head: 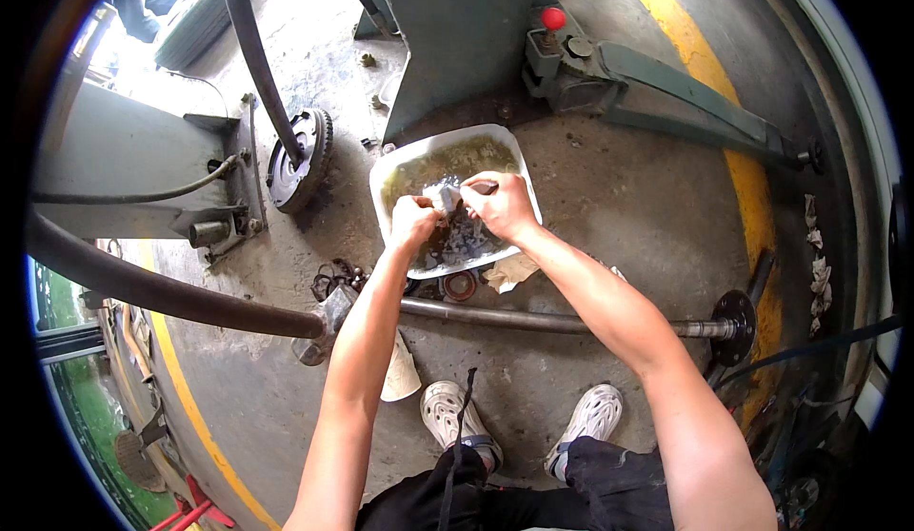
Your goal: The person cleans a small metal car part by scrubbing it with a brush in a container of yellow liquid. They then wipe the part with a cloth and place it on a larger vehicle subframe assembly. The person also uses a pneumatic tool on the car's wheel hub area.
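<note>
Both hands are over a white plastic basin point(528, 199) holding murky, oily liquid. Between them is a crumpled pale wipe point(447, 198), cloth or paper; whether it wraps a part I cannot tell. My left hand point(414, 223) pinches its left side with thumb and fingers. From the right, my right hand point(503, 203) grips it with bent fingertips. A ring-shaped seal point(459, 286) and a crumpled brown paper point(510, 272) lie by the basin's near edge. Closer to me, a long flanged axle shaft point(500, 315) lies across the floor, passing under my right forearm.
A hammer head point(335, 324) with a thick handle point(178, 281) lies left. Beside my left forearm is a paper roll point(401, 374). A toothed metal disc point(303, 160) stands left of the basin. Beyond rises a lift column point(464, 38) with a low arm point(685, 99) reaching right.
</note>
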`<state>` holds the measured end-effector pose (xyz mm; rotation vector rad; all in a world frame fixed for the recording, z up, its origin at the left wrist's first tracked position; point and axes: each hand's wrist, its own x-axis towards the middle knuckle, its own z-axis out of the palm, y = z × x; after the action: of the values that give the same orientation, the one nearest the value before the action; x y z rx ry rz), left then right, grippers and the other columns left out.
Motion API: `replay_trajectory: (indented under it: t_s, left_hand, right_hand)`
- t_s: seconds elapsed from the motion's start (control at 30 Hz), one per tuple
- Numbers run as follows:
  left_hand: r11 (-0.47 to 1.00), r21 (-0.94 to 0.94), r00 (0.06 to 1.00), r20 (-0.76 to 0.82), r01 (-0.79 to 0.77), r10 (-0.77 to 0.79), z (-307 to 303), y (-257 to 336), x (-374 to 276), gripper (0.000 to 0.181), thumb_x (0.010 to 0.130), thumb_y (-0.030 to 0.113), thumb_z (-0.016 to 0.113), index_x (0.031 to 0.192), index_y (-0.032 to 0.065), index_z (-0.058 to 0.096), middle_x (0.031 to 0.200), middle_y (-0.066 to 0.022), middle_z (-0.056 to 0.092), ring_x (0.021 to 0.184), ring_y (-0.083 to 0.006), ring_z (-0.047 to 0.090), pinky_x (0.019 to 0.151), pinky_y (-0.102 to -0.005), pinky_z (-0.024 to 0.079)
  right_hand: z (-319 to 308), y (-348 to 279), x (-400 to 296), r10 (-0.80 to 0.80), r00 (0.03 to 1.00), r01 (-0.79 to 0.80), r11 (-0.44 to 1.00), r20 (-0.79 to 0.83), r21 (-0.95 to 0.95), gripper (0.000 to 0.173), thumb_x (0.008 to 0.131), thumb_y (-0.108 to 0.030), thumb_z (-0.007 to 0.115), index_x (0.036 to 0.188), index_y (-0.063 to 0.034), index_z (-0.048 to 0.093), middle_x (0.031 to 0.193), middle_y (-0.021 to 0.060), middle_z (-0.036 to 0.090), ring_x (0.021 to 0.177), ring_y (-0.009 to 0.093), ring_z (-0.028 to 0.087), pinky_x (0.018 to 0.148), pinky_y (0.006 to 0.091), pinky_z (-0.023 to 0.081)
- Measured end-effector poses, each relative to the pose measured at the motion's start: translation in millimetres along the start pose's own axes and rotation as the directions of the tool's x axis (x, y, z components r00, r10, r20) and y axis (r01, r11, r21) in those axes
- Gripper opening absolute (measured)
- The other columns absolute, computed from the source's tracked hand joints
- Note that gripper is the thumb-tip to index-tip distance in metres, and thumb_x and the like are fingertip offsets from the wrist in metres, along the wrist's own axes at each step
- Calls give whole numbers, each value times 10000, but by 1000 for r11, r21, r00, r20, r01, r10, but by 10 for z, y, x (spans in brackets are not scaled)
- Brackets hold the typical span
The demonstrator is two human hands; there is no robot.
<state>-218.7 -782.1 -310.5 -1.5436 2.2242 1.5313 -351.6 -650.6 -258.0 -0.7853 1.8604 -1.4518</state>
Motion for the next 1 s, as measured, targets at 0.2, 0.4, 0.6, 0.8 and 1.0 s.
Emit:
replay_trajectory:
  t_s: [0.2, 0.4, 0.6, 0.8, 1.0]
  left_hand:
    - [997, -66, 999, -42, 27, -30, 34, 41, -80, 288, 716, 122, 713, 962, -24, 682, 816, -111, 684, 733, -166, 622, 681, -307, 484]
    - [992, -105, 998, -13, 63, -65, 30, 35, -74, 283, 720, 107, 700, 962, -36, 675, 792, -107, 678, 718, -168, 618, 667, -299, 479]
    - [991, -127, 997, -66, 41, -49, 53, -22, 1, 237, 712, 95, 691, 916, -27, 691, 748, -77, 669, 649, -155, 601, 617, -298, 471]
    - [999, 17, 998, -58, -27, 28, -11, 26, -68, 300, 704, 121, 706, 960, -34, 684, 855, -133, 700, 803, -185, 659, 749, -297, 500]
    - [808, 505, 892, -148, -304, 428, 38, 198, -349, 245, 742, 151, 683, 970, 60, 677, 902, -130, 677, 857, -284, 651, 780, -367, 492]
  right_hand:
    - [-78, 90, -4, -26, 998, 21, 995, -55, -93, 178, 750, -205, 644, 790, -43, 707, 746, 164, 666, 727, 272, 677, 658, 335, 522]
    - [-135, 35, -79, 75, 997, -76, 997, 18, 32, 189, 752, -189, 639, 789, -15, 703, 635, 120, 663, 564, 150, 650, 564, 280, 504]
    - [-145, 59, 26, 80, 997, -80, 996, -6, -26, 190, 769, -175, 630, 806, 0, 694, 602, 96, 654, 526, 125, 629, 527, 263, 496]
    - [-168, 107, 87, -13, 985, -23, 978, -171, -205, 164, 728, -204, 634, 779, -64, 704, 724, 160, 656, 716, 286, 672, 649, 330, 513]
    - [-406, 174, 159, -23, 961, -34, 979, -274, -201, 210, 736, -279, 700, 775, -72, 707, 688, 88, 681, 630, 186, 666, 576, 306, 498]
